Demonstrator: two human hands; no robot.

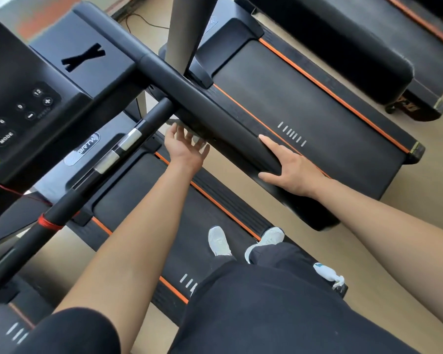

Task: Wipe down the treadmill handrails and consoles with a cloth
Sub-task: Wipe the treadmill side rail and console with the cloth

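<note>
Left hand [184, 149], fingers spread, presses the grey cloth [196, 137] under the handrail [215, 106]; right hand [293, 171] grips its end. Console [16, 80] reads "MODE", "12".

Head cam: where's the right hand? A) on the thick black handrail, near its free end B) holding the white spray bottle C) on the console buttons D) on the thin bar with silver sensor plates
A: the right hand lies over the thick black padded handrail near its free end, with two fingers spread across its top.
</note>
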